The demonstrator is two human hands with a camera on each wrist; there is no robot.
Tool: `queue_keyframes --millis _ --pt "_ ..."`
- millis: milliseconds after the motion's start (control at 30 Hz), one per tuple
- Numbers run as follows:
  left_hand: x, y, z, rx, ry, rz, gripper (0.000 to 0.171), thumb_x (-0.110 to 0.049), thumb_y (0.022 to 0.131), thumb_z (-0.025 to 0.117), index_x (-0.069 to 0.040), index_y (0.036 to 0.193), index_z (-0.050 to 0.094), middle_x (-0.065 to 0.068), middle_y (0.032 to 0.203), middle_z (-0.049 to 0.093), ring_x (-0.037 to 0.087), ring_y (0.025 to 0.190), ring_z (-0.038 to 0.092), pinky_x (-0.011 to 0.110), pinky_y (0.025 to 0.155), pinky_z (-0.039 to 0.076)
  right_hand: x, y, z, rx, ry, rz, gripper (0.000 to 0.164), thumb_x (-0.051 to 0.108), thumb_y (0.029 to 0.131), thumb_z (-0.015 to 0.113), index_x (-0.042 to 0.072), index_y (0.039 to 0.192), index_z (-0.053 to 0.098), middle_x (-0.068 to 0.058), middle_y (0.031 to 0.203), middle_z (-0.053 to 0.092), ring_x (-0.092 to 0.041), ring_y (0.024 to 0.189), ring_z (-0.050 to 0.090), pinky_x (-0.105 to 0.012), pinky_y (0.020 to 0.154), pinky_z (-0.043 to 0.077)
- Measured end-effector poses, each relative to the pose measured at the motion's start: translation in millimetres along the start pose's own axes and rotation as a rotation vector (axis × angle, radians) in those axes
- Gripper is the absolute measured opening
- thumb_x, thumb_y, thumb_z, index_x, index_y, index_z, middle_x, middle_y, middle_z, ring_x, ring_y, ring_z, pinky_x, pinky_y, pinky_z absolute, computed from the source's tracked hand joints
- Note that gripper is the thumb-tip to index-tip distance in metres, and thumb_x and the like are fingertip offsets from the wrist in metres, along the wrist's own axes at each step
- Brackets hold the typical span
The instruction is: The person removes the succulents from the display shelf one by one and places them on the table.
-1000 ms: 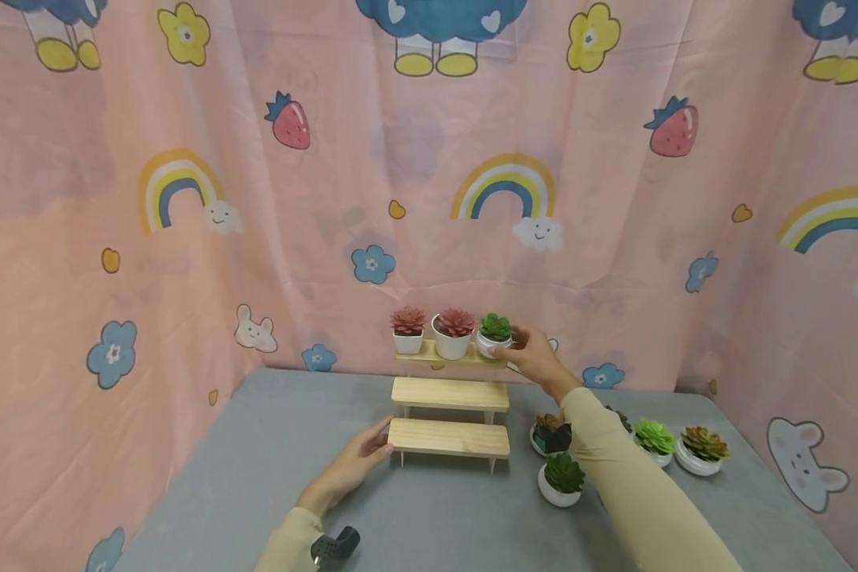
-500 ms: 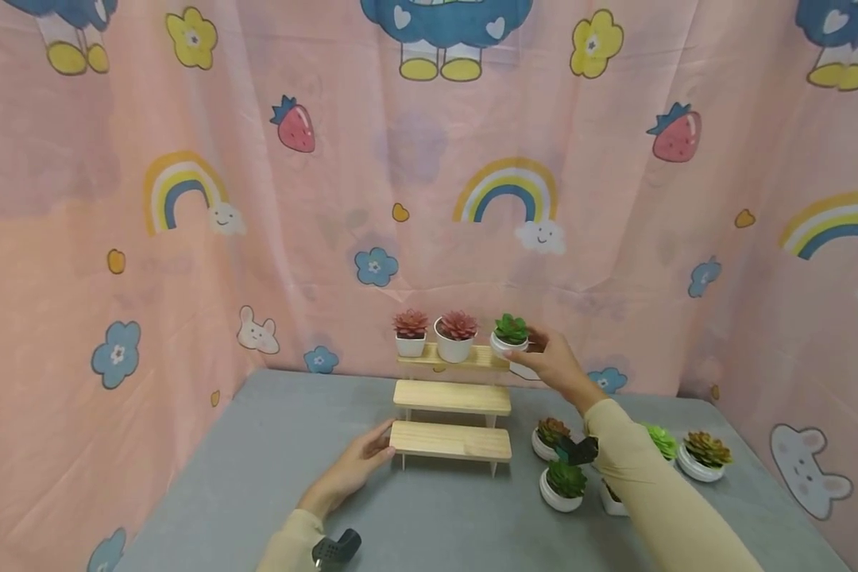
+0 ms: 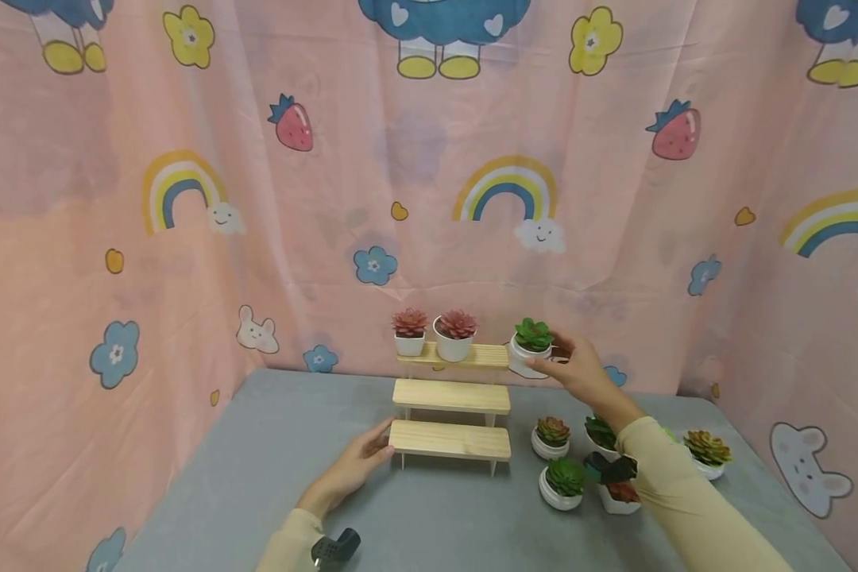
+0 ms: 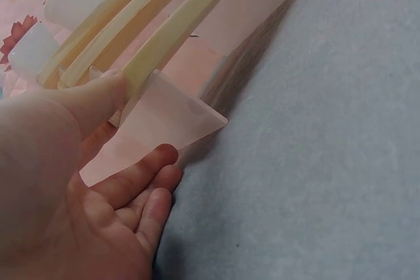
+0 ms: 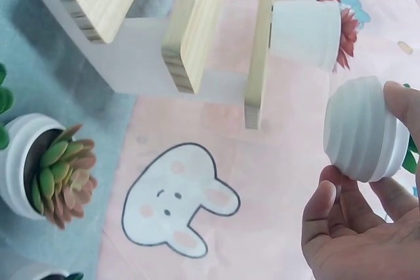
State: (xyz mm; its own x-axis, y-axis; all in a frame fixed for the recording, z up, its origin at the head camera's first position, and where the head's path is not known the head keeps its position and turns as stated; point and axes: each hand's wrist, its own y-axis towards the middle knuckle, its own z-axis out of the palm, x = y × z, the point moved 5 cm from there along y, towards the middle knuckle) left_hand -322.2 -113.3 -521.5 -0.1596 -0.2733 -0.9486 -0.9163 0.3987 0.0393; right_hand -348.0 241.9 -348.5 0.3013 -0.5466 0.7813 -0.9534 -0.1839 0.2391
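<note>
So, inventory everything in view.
Matte table: 1, grey, foreground
Three-tier wooden stand: 1, tan, mid-table
Rosette succulents, smooth white pots: 2, pinkish, top tier
Succulent in round ribbed white pot: 1, green, beyond top tier's right end
Assorted succulents in white pots: 6+, green to rusty, table's right
Printed fabric backdrop: 1, pink, behind
Wrist devices: 2, black, each wrist
Sleeves: 2, cream, arms
Left hand: 1, holding bottom tier's left end
Right hand: 1, pinching ribbed pot

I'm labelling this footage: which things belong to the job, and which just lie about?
Job:
- green plant, held by the right hand
- shelf, touched by the left hand

Untouched, perhaps just around:
- two shelved red plants
- table plants
- curtain
</note>
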Motion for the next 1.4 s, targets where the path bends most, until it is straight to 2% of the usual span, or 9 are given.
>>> queue_keyframes --millis 367,600,733,800,867,1000,1133,1333,1400 --pt "-2.8 -1.0 -0.6 -0.002 -0.007 0.007 0.066 -0.034 0.105 0.054 -0.007 0.16 0.028 0.027 0.143 0.055 0.043 0.136 0.051 0.063 0.115 0.037 2 -25 -12 0.013 -0.046 -0.008 0.079 0.025 0.099 0.066 -0.009 0.156 0.023 -0.037 0.154 0.035 -0.051 0.131 0.048 -0.063 0.103 0.047" --pt "3.1 -5.4 1.6 0.001 -0.015 -0.043 0.069 -0.041 0.104 0.055 -0.012 0.16 0.029 0.025 0.147 0.052 0.044 0.141 0.046 0.063 0.117 0.035 -3 -43 -14 0.023 -0.074 -0.028 0.076 0.022 0.098 0.067 -0.012 0.154 0.027 -0.038 0.152 0.039 -0.049 0.126 0.054 -0.052 0.095 0.054" --pt "0.7 -4.8 1.7 0.001 -0.013 -0.019 0.068 -0.038 0.105 0.054 -0.009 0.161 0.027 0.028 0.148 0.051 0.045 0.141 0.046 0.063 0.117 0.034 -6 -53 -17 0.023 -0.063 -0.032 0.076 0.021 0.099 0.066 -0.011 0.155 0.026 -0.037 0.152 0.039 -0.048 0.126 0.055 -0.038 0.091 0.057" --pt "-1.1 -3.8 1.3 -0.004 -0.011 -0.008 0.067 -0.036 0.105 0.054 -0.009 0.16 0.027 0.028 0.147 0.051 0.045 0.14 0.046 0.063 0.116 0.034 -7 -58 -20 0.015 -0.057 -0.044 0.075 0.02 0.099 0.067 -0.01 0.155 0.027 -0.036 0.15 0.042 -0.039 0.121 0.06 -0.029 0.087 0.057" --pt "-2.3 -2.7 0.7 -0.011 -0.01 -0.009 0.066 -0.036 0.105 0.054 -0.01 0.16 0.028 0.027 0.147 0.052 0.045 0.141 0.046 0.062 0.117 0.035 -8 -62 -23 0.002 -0.055 -0.071 0.073 0.017 0.098 0.067 -0.01 0.154 0.028 -0.036 0.147 0.046 -0.022 0.115 0.065 -0.021 0.083 0.056" --pt "-2.3 -1.0 -0.2 -0.017 0.004 -0.012 0.065 -0.035 0.105 0.054 -0.011 0.16 0.029 0.026 0.148 0.052 0.045 0.142 0.045 0.062 0.116 0.035 -11 -69 -28 -0.017 -0.043 -0.112 0.069 0.013 0.097 0.068 -0.01 0.153 0.033 -0.033 0.138 0.055 0.01 0.098 0.058 -0.016 0.079 0.055" --pt "-2.4 -0.9 -1.1 -0.018 -0.005 -0.014 0.065 -0.035 0.105 0.054 -0.011 0.16 0.029 0.027 0.147 0.052 0.046 0.142 0.044 0.062 0.117 0.034 -17 -77 -30 -0.016 -0.045 -0.116 0.067 0.011 0.097 0.068 -0.012 0.15 0.035 -0.035 0.134 0.056 0.015 0.095 0.056 -0.015 0.078 0.055" --pt "-1.1 -1.8 -1.2 -0.009 0.006 -0.014 0.066 -0.036 0.105 0.054 -0.01 0.16 0.028 0.026 0.148 0.052 0.045 0.142 0.045 0.062 0.117 0.034 -31 -95 -35 -0.005 -0.066 -0.012 0.075 0.017 0.098 0.067 -0.014 0.153 0.026 -0.039 0.144 0.046 0.018 0.095 0.052 -0.017 0.077 0.054" --pt "-1.4 -1.3 -1.0 -0.004 0.004 -0.011 0.067 -0.036 0.105 0.054 -0.01 0.161 0.028 0.026 0.149 0.051 0.045 0.143 0.044 0.062 0.118 0.034 -36 -99 -37 -0.016 -0.075 0.005 0.074 0.018 0.098 0.067 -0.013 0.153 0.028 -0.037 0.141 0.05 0.016 0.094 0.053 -0.019 0.076 0.055"
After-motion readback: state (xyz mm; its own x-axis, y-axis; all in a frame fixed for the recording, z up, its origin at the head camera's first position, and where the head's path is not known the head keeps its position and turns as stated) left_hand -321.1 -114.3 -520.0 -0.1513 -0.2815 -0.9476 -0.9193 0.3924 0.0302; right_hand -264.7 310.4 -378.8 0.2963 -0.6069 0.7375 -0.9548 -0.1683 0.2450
